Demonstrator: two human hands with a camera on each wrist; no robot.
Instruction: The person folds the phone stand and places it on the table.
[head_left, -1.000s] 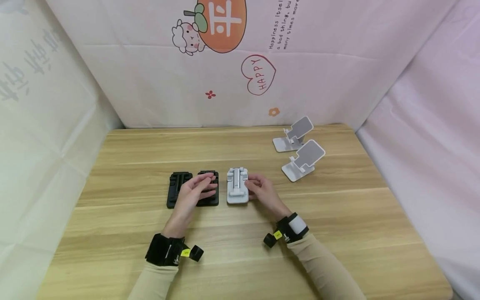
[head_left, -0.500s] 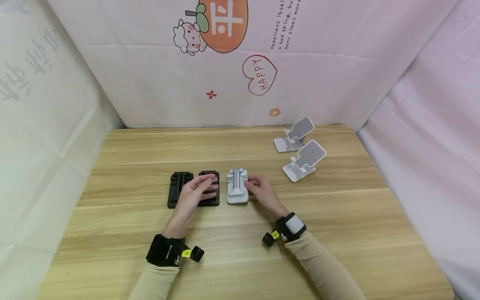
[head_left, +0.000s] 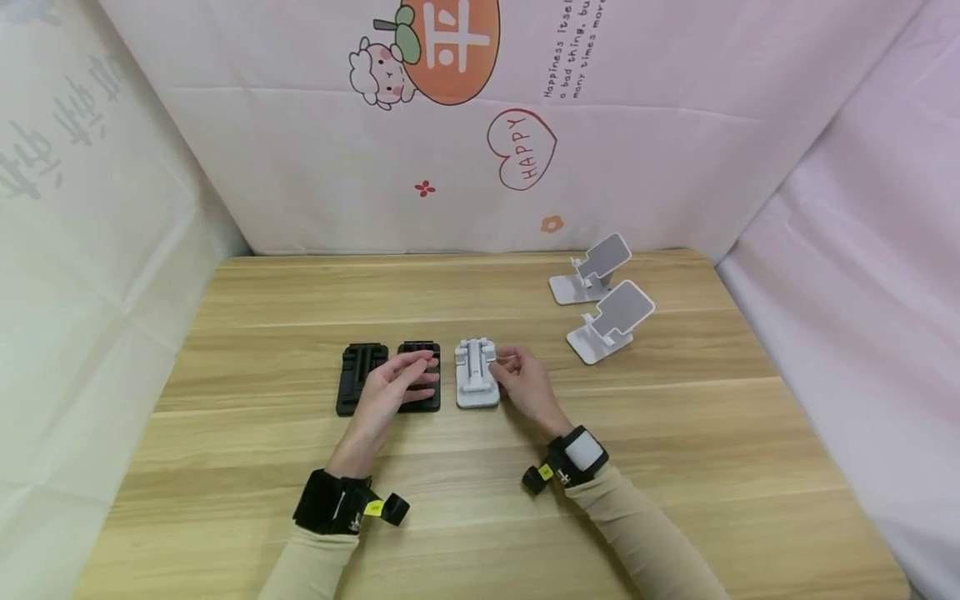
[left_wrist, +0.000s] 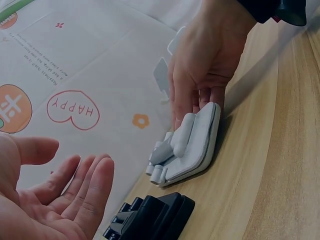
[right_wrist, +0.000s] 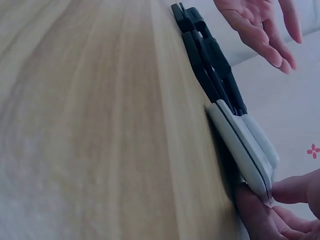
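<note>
A white folded phone stand (head_left: 476, 377) lies near the middle of the table. My right hand (head_left: 529, 392) pinches its right edge between thumb and fingers. From the right wrist view, that edge of the stand (right_wrist: 245, 145) is tilted up a little, with a dark shadow under it. Two black folded phone stands sit to its left: the outer one (head_left: 349, 387) and the inner one (head_left: 429, 403), which is partly covered by my left hand (head_left: 384, 396). That hand hovers above them with relaxed, parted fingers, holding nothing; the left wrist view shows its palm (left_wrist: 50, 210) apart from the stands.
Two unfolded white phone stands with grey faces, a nearer one (head_left: 622, 310) and a farther one (head_left: 604, 257), stand at the back right. A printed cloth (head_left: 315, 167) hangs behind the wooden table (head_left: 465, 517), with more cloth at both sides.
My right wrist has shifted slightly left while the fingers keep their pinch on the white phone stand. My left hand stays nearly still. The whole head view has drifted a little.
</note>
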